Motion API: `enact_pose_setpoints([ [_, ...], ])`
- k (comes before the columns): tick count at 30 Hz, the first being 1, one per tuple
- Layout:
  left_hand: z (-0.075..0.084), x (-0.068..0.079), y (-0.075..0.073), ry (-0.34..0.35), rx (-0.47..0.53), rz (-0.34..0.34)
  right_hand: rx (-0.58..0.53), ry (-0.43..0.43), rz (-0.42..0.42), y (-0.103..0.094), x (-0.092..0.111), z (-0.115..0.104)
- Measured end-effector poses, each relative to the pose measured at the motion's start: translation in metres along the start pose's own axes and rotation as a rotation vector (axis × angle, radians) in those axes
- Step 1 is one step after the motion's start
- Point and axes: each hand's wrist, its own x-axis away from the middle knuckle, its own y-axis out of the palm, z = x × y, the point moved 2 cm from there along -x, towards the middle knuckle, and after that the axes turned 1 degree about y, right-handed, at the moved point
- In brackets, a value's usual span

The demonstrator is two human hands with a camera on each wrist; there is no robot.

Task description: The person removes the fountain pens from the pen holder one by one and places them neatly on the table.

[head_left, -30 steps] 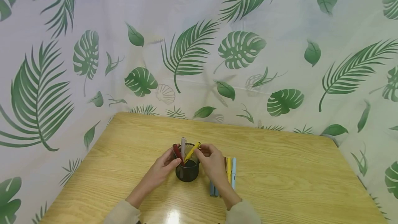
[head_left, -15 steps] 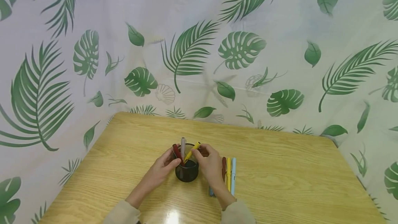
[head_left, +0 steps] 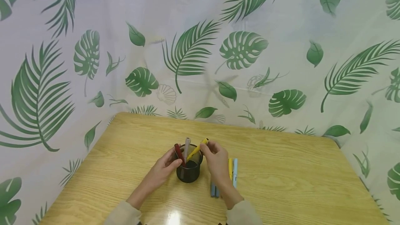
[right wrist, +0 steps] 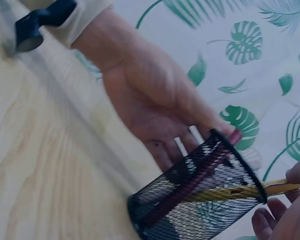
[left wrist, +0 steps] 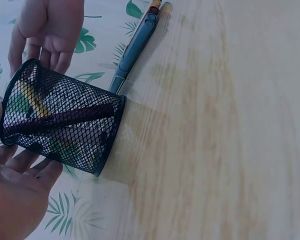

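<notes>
A black mesh pen cup (head_left: 188, 174) stands on the table, gripped at its left side by my left hand (head_left: 161, 168), whose thumb lies near the rim. Inside lean a dark red pen (head_left: 179, 152), tilted left, and a grey pen (head_left: 186, 147). At the right rim my right hand (head_left: 217, 160) pinches the upper end of a yellow pen (head_left: 196, 150), which slants down into the cup. The right wrist view shows that yellow pen (right wrist: 280, 187) crossing the rim, its lower part visible through the mesh (right wrist: 205, 200).
Right of the cup, partly behind my right forearm, lie blue pens (head_left: 214, 190), another yellow pen (head_left: 230, 168) and a light blue pen (head_left: 235, 173). A leaf-printed white sheet (head_left: 200, 107) hangs behind the wooden table (head_left: 287, 176).
My right hand has shifted slightly right, and the yellow pen's top has moved right and up with it. The grey pen now leans slightly right. My left hand and the cup stay put.
</notes>
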Motion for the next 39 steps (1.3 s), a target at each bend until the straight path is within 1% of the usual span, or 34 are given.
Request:
enact_pose_setpoints([
  [4,0.001,0.0,-0.001,-0.007,-0.007,0.007,-0.105,0.02,-0.012,-0.009,-0.004,-0.007],
  [8,0.001,0.001,-0.001,-0.009,-0.011,0.013,-0.162,0.031,0.001,-0.018,-0.007,-0.013],
  [12,0.001,0.001,-0.001,-0.011,-0.005,0.013,-0.224,0.016,0.014,-0.027,-0.01,-0.017],
  [15,0.001,0.002,-0.001,-0.013,-0.005,0.018,-0.246,0.002,0.015,-0.035,-0.013,-0.017],
  [19,0.001,0.002,-0.002,-0.013,-0.01,0.024,-0.273,0.018,0.008,-0.046,-0.016,-0.017],
  [24,0.001,0.001,-0.002,-0.011,-0.008,0.016,-0.383,0.045,0.001,-0.062,-0.019,-0.019],
  [27,0.0,0.0,-0.001,-0.008,-0.005,0.012,-0.42,0.048,0.006,-0.075,-0.021,-0.021],
  [30,0.0,0.001,-0.001,0.001,-0.004,0.008,-0.433,0.047,0.023,-0.09,-0.022,-0.024],
  [35,0.0,0.001,-0.001,0.01,0.002,-0.004,-0.418,0.036,0.043,-0.118,-0.021,-0.032],
  [39,0.0,0.001,-0.001,0.009,0.003,-0.009,-0.406,-0.008,0.028,-0.139,-0.019,-0.039],
])
